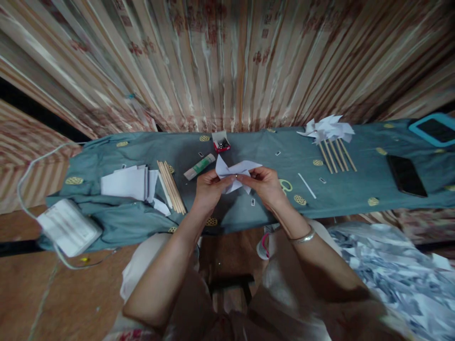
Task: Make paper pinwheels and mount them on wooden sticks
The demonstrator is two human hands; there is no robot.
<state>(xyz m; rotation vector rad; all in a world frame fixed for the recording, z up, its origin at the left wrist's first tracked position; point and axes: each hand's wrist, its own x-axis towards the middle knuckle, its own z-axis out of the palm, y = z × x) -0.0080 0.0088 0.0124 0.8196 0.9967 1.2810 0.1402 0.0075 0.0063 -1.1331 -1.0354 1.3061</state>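
A narrow worktop [350, 192], draped in a teal cloth with yellow oval motifs, runs from side to side before my knees; behind it hangs a pleated, striped curtain [231, 71] with reddish figures, and below it, at left, lies a brown floor [21, 289]. Held above the middle of the worktop is one folded white paper pinwheel [232, 169], a small shiny dot at its centre; the fingers of my left hand [208, 187] and of my right hand [266, 187] are closed on it from either side, thumbs nearly meeting at the dot. Counted on the cloth: one stack of white paper [122, 182], its sheets too close to number; one bundle of wooden sticks [171, 187], overlapping; one tube [199, 166]; one red-and-white box [222, 143] with small dark pieces inside; one yellow-green scissors handle [285, 185], partly hidden by my right hand; one white strip [306, 185]; four sticks bearing overlapping paper heads [330, 129]; one dark phone [407, 175]; and one blue-framed tablet [435, 129]. One white device [69, 227] with a cable sits at the left end; one heap of paper pieces [398, 274] lies beside my right leg.
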